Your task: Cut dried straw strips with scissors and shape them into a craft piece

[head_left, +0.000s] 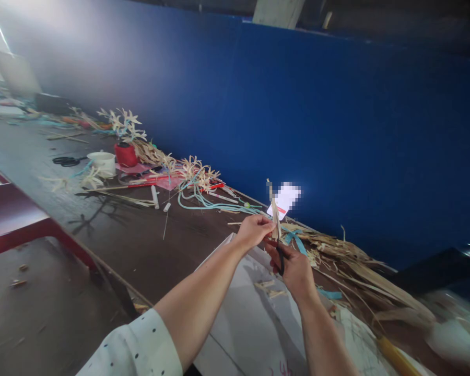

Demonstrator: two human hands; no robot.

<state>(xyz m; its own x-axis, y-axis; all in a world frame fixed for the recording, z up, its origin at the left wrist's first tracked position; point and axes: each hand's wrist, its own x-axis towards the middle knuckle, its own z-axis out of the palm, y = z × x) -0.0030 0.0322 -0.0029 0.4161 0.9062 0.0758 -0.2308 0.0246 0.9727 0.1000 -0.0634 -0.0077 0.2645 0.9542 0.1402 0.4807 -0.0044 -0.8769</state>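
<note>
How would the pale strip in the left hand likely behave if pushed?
The pale strip probably weighs little, being thin and narrow. It seems fairly stiff, standing nearly upright above the left hand, but its dry, papery look suggests it could split.

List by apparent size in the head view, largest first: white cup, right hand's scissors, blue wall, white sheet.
1. Blue wall
2. White sheet
3. White cup
4. Scissors, partly hidden by the right hand
</note>
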